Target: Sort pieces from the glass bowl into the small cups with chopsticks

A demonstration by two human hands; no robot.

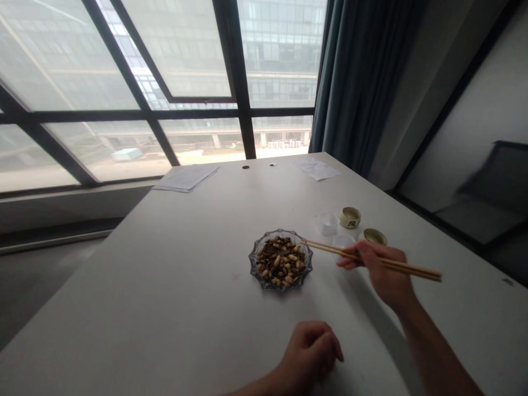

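Observation:
My right hand [386, 280] is closed on a pair of wooden chopsticks [416, 269]. Their tips point left, at the right rim of a clear scalloped glass bowl [253, 268]. Inside the bowl lies a mix of peanuts in their shells and dark seeds [282, 261]. Nothing can be made out between the chopstick tips. My left hand [309, 349] rests on the table in front of the bowl, its fingers curled into a loose fist with no object showing in it.
Beyond my right hand stand two small beige cups, one with a dark character [350, 218] and one partly hidden [374, 236]. Two clear plastic cups [328, 223] are beside them. Papers [187, 178] and a crumpled sheet [317, 169] lie on the white table's [165, 286] far end.

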